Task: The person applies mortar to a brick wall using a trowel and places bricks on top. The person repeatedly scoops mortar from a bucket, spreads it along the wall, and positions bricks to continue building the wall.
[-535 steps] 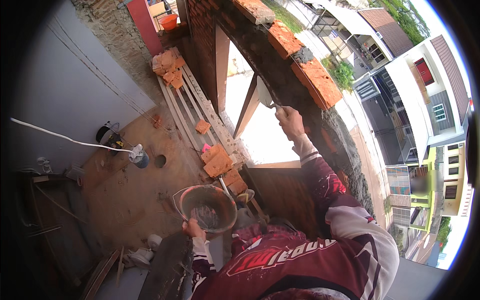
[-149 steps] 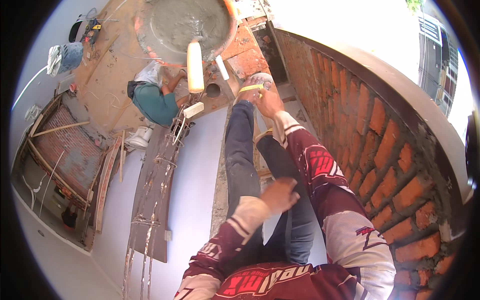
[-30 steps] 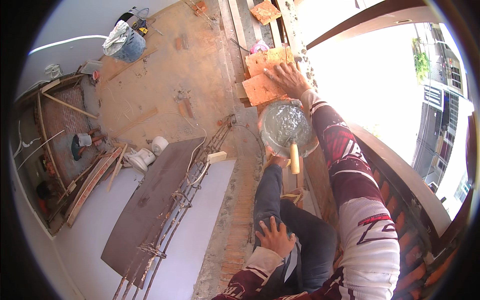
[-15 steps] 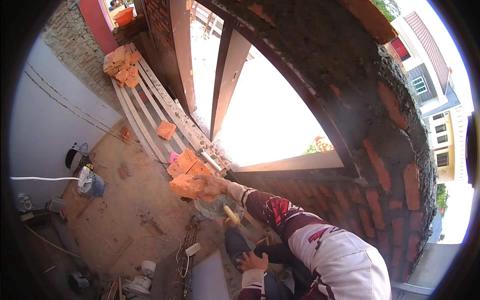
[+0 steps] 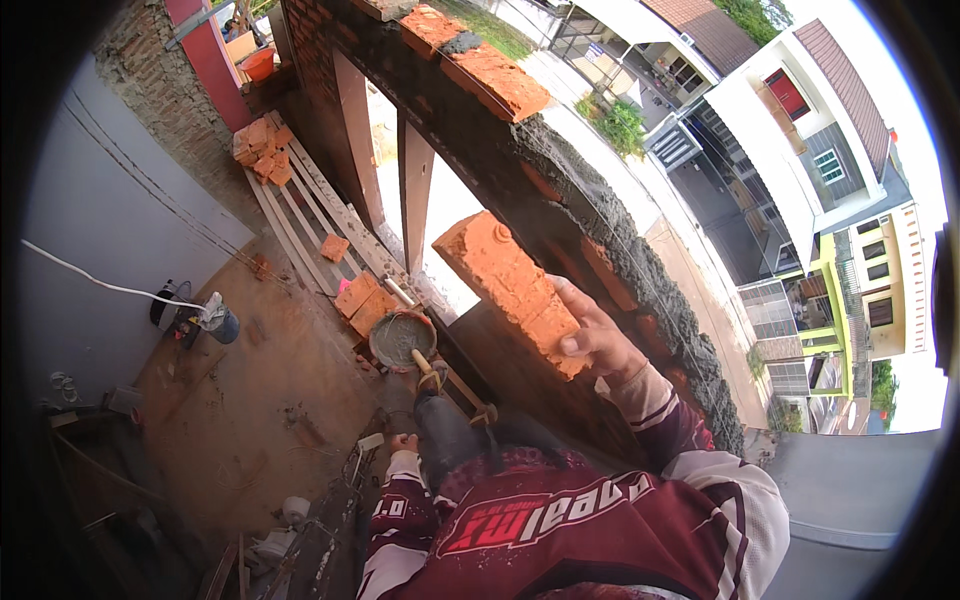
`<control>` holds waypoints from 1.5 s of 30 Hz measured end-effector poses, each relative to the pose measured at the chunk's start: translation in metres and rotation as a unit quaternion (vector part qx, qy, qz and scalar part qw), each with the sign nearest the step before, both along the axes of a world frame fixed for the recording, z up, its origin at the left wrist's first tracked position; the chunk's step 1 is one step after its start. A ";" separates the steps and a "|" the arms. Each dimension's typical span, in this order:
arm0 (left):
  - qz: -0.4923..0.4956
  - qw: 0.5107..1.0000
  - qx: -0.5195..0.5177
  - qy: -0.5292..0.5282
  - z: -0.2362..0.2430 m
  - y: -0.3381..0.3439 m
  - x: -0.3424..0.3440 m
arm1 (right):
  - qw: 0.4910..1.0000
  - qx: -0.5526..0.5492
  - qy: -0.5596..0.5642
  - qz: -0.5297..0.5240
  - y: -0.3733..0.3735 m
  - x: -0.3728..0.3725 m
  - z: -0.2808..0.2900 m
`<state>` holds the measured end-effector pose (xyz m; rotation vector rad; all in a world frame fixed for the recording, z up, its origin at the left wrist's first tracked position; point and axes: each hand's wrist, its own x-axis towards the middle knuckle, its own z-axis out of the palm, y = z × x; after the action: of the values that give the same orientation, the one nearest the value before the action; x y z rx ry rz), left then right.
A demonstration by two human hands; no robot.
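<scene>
My right hand (image 5: 603, 340) is closed round one end of an orange brick (image 5: 505, 290), holding it tilted in the air beside the brick wall. Wet grey mortar (image 5: 640, 275) covers the wall's top edge, to the right of the held brick. Farther along that top lie laid bricks (image 5: 495, 80), with a dab of mortar on them. Low by my leg, my left hand (image 5: 404, 443) has its fingers curled in, and nothing shows in it. A round bucket of mortar (image 5: 376, 345) stands ahead of my legs, with a yellowish handle (image 5: 425, 366) sticking out.
Loose bricks (image 5: 366, 300) lie just past the bucket on wooden planks (image 5: 300, 225); a larger brick pile (image 5: 262, 148) sits at the far end. Wooden frame posts (image 5: 413, 190) stand in the wall's opening. A grey-blue bucket (image 5: 222, 322) is by the left wall. Houses are beyond.
My right hand has lifted the brick from the stack by the bucket and brought it up to the wall's top. My left hand has shifted left, its fingers now curled. The view has turned toward the wall.
</scene>
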<state>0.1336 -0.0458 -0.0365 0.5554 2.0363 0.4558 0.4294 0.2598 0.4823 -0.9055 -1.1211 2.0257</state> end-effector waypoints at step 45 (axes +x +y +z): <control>0.098 0.995 -0.016 -0.005 0.042 0.051 -0.129 | 0.687 0.358 -0.624 -0.100 0.205 0.076 -0.023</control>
<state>0.0047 0.0055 0.0059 0.3342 2.0936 0.5402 0.5050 0.4644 0.4592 -1.8508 -2.1092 0.3713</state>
